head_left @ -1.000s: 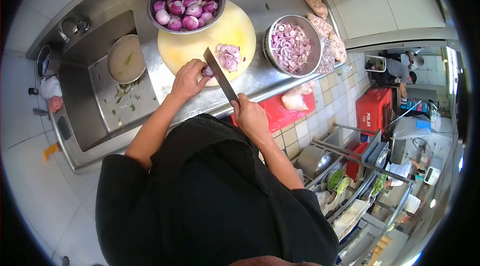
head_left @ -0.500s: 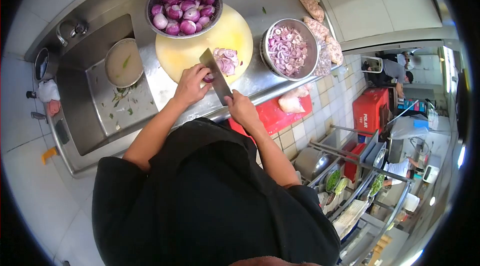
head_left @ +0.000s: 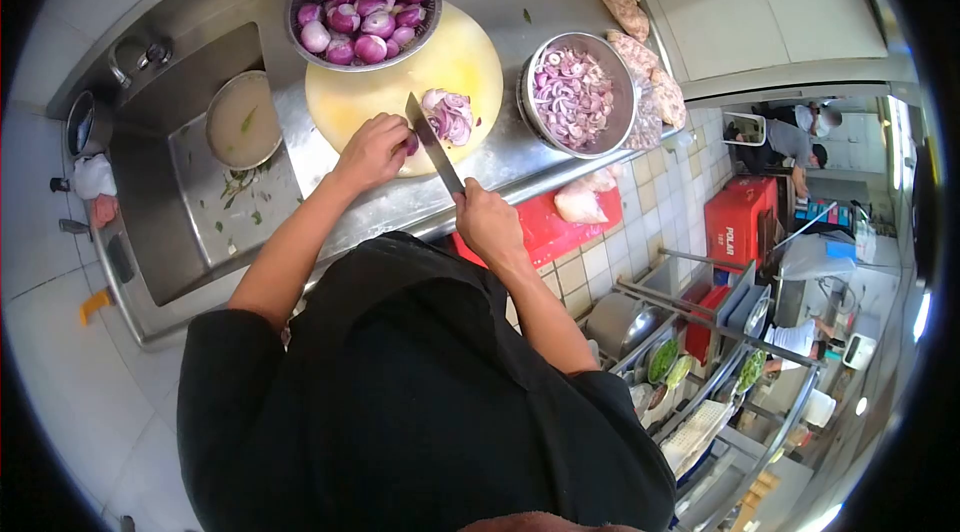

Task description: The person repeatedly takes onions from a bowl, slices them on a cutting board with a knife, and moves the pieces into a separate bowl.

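My right hand (head_left: 489, 222) is closed round the handle of a knife (head_left: 433, 141), its blade over the round yellow cutting board (head_left: 340, 107). Left of the blade, my left hand (head_left: 373, 149) is closed on a piece of red onion (head_left: 410, 142), mostly hidden by the fingers. Sliced onion (head_left: 449, 117) lies in a pile just right of the blade. A colander of whole peeled red onions (head_left: 371, 20) rests on the board's far side. To the right stands a metal bowl of sliced onion (head_left: 573, 94).
A sink (head_left: 190, 232) at the left holds a round pot of cloudy water (head_left: 244, 120). Filled plastic bags (head_left: 628, 14) lie at the counter's right end. Below the counter edge is a red surface (head_left: 540, 232) with a bag. Co-workers (head_left: 795, 139) are in the background at right.
The knife blade has turned more edge-on and moved slightly left, nearer upright. My left hand has shifted a little left with the onion piece. The view has moved slightly.
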`<act>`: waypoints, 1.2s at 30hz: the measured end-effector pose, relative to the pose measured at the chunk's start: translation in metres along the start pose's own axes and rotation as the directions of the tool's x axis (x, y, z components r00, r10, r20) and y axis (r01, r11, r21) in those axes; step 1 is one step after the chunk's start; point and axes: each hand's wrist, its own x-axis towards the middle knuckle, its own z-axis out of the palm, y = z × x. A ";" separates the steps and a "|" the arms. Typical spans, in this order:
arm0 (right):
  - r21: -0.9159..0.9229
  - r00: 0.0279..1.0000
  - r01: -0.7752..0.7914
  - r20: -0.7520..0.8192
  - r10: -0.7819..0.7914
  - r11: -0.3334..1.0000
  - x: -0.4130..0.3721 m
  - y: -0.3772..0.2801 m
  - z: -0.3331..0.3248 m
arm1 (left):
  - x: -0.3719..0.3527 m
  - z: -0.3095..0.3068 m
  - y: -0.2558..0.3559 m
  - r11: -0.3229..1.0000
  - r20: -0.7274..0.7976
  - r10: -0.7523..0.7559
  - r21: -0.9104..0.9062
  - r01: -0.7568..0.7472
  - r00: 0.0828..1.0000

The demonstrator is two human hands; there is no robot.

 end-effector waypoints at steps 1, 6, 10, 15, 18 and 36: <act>-0.007 1.000 0.008 -0.009 -0.008 1.000 -0.004 -0.004 -0.005 | 0.003 0.000 0.000 0.999 0.012 0.017 0.027 -0.017 1.000; -0.031 0.999 0.031 -0.030 -0.031 0.999 0.006 0.009 0.025 | 0.008 0.008 -0.003 0.999 0.033 0.022 0.039 -0.023 0.999; 0.007 0.999 0.024 -0.025 -0.024 1.000 0.002 0.000 0.012 | 0.004 0.008 -0.005 0.999 -0.018 0.017 0.040 -0.016 1.000; -0.025 0.999 0.043 -0.019 -0.044 0.999 0.005 0.002 0.010 | 0.000 0.012 -0.006 1.000 -0.038 -0.012 0.027 0.013 0.999; 0.000 0.999 0.034 -0.023 -0.034 0.999 0.002 -0.003 0.007 | 0.000 0.013 -0.007 1.000 -0.061 -0.006 0.023 0.008 0.998; 0.035 0.995 -0.001 0.095 -0.003 0.999 0.025 0.017 0.016 | -0.009 0.016 -0.012 0.998 -0.092 -0.058 0.005 0.059 0.994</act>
